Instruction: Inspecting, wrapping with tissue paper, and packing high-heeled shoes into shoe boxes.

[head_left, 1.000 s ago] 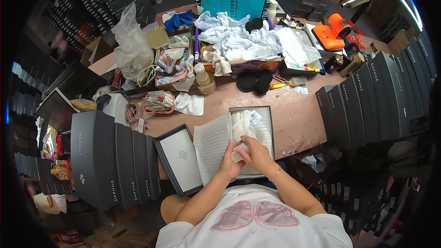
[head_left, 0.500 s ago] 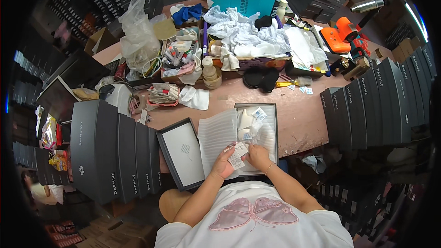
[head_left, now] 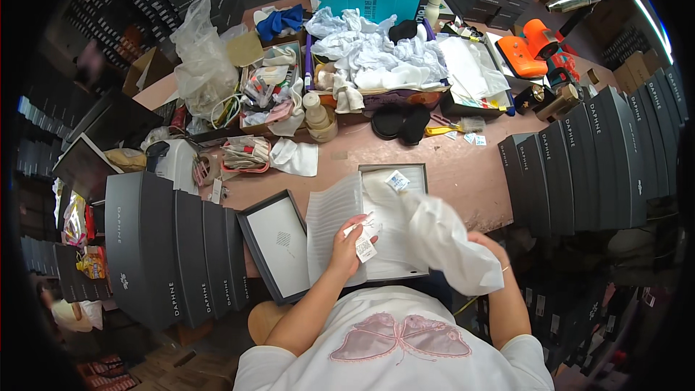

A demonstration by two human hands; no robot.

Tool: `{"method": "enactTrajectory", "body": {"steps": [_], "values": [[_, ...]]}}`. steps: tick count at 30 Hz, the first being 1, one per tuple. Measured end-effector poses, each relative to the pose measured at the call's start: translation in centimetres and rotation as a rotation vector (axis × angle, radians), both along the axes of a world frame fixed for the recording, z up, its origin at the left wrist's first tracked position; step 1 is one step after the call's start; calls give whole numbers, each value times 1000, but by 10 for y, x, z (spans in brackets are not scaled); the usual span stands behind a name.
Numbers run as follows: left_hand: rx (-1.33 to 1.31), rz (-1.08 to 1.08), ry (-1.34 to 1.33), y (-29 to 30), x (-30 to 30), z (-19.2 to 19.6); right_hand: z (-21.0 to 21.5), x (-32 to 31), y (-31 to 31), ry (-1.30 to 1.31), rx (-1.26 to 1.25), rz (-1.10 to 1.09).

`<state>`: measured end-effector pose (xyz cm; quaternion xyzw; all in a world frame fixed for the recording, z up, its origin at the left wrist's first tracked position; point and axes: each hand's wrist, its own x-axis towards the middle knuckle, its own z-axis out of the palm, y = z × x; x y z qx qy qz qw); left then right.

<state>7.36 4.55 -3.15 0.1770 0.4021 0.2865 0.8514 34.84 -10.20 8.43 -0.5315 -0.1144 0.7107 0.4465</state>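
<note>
My left hand (head_left: 347, 252) is closed on a small white paper tag (head_left: 365, 248) with a printed square code. At the right, my right hand (head_left: 492, 247) holds a puffy white translucent wrapper (head_left: 447, 245), lifted and tilted over the box's right side; most of its fingers are hidden behind it. Whatever the wrapper contains cannot be made out. Beneath both hands is an open dark shoebox (head_left: 391, 168). A ribbed white foam sheet (head_left: 331, 228) folds out over its left side. A small white-and-blue sachet (head_left: 397, 181) lies near the box's far end.
The dark box lid (head_left: 279, 246) lies left of the shoebox. Rows of dark shoeboxes stand at left (head_left: 145, 246) and right (head_left: 579, 166). Across the back are a tray of crumpled white paper (head_left: 384, 51), a pump bottle (head_left: 316, 112), black pads (head_left: 402, 123) and an orange tape dispenser (head_left: 528, 51).
My right hand has moved right, away from the left hand, and the white wrapper has come up with it. My left hand still holds the tag, slightly further left. The view has shifted slightly.
</note>
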Motion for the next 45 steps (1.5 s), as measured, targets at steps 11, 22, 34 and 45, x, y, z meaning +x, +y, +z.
{"method": "enactTrajectory", "body": {"steps": [11, 22, 34, 45], "values": [[1616, -422, 937, 48, 107, -16, -71, 9, 68, -1774, 330, 342], [1047, -578, 645, -16, 37, -8, -115, -36, 63, -1627, 517, 125], [21, -518, 296, -43, 51, -19, -112, -4, 52, -688, 130, -534], [1496, -386, 503, -36, 91, 25, -91, -92, -9, -788, 544, 658]]}}
